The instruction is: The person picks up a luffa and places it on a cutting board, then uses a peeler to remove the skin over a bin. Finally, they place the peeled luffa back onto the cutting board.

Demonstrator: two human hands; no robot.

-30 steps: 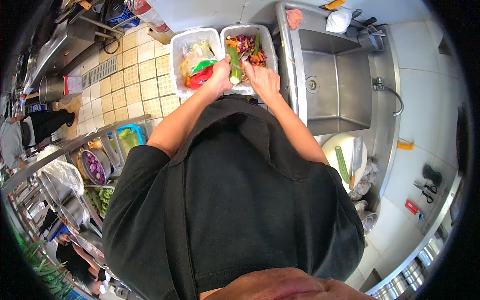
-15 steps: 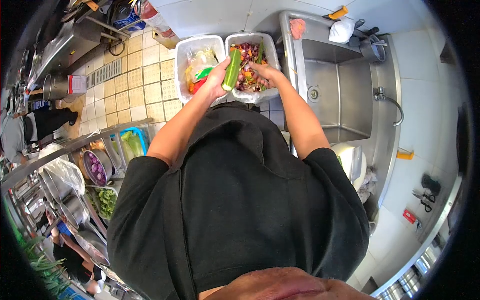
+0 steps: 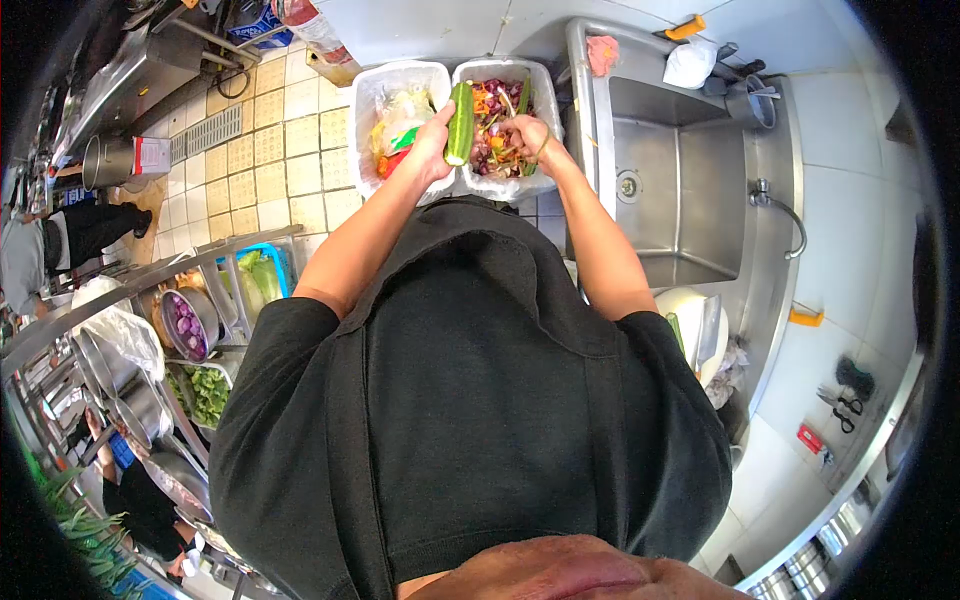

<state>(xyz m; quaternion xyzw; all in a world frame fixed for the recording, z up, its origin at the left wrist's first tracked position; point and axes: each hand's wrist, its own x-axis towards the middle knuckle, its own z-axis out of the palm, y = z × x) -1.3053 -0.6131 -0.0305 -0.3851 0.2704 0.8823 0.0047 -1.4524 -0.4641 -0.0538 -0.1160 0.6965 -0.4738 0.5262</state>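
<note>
My left hand (image 3: 434, 148) is wrapped round the lower part of a long green cucumber (image 3: 461, 122), which has pale lengthwise stripes and stands nearly upright in view. To its right, my right hand (image 3: 534, 141) is closed with curled fingers over a white lined bin of vegetable scraps (image 3: 551, 98); what it grips is too small and hidden to make out. Purple, orange and green scraps (image 3: 489, 97) fill that bin. Beside it, below my left hand, another white lined bin (image 3: 356, 110) holds clear plastic and red and green waste.
A steel sink (image 3: 690, 190) with a tap (image 3: 780, 205) is on the right. Near it a knife (image 3: 709, 328) lies on a round white board (image 3: 690, 298). At left, a rack holds a bowl of purple onions (image 3: 187, 328) and leafy greens (image 3: 208, 395). Other people work at far left.
My right hand has moved slightly right and up, away from the cucumber. The cucumber has shifted up a little and is more upright in my left hand.
</note>
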